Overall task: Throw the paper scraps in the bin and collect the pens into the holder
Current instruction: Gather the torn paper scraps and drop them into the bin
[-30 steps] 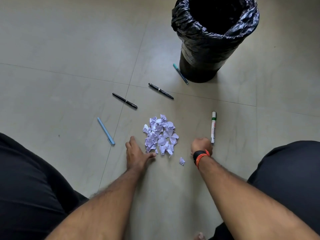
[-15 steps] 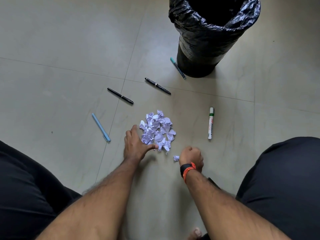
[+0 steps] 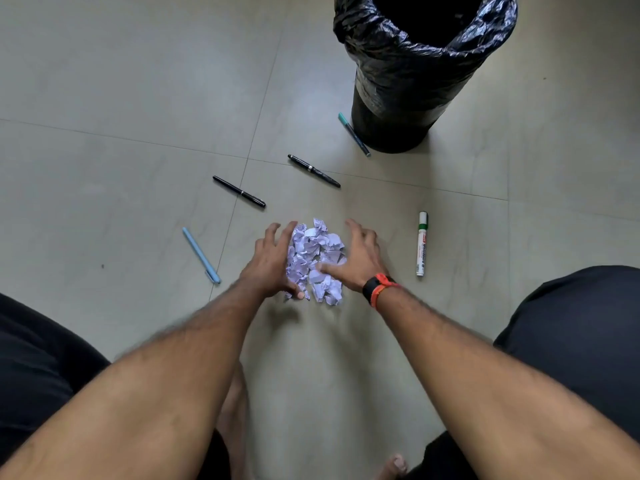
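A pile of white paper scraps [image 3: 317,258] lies on the tiled floor between my hands. My left hand [image 3: 272,259] presses against its left side with fingers spread. My right hand [image 3: 358,259], with an orange and black band at the wrist, cups the right side, thumb lying across the scraps. A bin [image 3: 415,64] lined with a black bag stands at the far right. Loose on the floor lie a light blue pen [image 3: 201,254], two black pens [image 3: 239,191] [image 3: 313,170], a teal pen [image 3: 353,133] by the bin's base, and a white marker [image 3: 421,242] with a green cap. No holder is in view.
My legs in dark clothing [image 3: 571,341] frame the bottom corners, and bare toes [image 3: 394,465] show at the bottom edge. Pale floor tiles [image 3: 138,81] with thin grout lines stretch to the left and behind the pens.
My right hand came in from beside the marker, gathered the stray scrap, and now cups the pile's right side. My left hand slid forward along the left side. The pile is tighter.
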{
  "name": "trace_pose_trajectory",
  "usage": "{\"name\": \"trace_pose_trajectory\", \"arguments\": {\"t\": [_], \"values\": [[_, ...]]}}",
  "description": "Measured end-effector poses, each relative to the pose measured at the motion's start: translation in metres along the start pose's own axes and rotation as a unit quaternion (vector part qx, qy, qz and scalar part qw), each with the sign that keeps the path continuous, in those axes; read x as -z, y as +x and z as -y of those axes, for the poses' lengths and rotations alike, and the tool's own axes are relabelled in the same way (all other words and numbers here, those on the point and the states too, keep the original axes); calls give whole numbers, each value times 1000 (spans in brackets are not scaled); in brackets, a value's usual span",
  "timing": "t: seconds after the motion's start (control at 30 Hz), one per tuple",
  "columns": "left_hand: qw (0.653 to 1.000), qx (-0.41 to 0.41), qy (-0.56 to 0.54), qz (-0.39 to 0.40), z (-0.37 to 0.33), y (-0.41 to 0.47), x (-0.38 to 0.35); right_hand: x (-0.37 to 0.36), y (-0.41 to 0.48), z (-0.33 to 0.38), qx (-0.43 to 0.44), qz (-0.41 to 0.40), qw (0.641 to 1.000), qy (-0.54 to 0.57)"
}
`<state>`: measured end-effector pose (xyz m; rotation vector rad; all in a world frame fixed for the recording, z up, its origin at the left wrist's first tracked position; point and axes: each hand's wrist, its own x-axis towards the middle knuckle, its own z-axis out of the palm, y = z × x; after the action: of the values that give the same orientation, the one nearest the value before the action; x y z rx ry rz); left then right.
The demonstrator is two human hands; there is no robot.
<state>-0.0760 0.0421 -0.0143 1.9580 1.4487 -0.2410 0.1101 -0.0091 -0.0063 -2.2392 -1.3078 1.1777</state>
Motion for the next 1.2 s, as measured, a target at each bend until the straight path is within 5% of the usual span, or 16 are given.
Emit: {"name": "trace_pose_trajectory", "arguments": {"t": [0.1, 0.23, 0.63, 0.77, 0.97, 1.2], "values": [[995, -18, 84, 47, -6, 7, 1, -2, 10, 6, 86, 116, 976, -161], [996, -25, 80, 14, -11, 11, -11, -16, 23, 10, 96, 119, 962, -227], [998, 23, 12, -60, -13, 14, 5, -15, 36, 14, 98, 31, 987, -121], [997, 39, 31, -59, -13, 15, 25, 13, 35, 16, 79, 56, 988, -119], [989, -64, 133, -2, -37, 23, 73, 66, 48, 35, 54, 75, 995, -31], [980, -131, 127, -77, -91, 32, 150, 131, 58, 66, 119, 13, 991, 51]]}}
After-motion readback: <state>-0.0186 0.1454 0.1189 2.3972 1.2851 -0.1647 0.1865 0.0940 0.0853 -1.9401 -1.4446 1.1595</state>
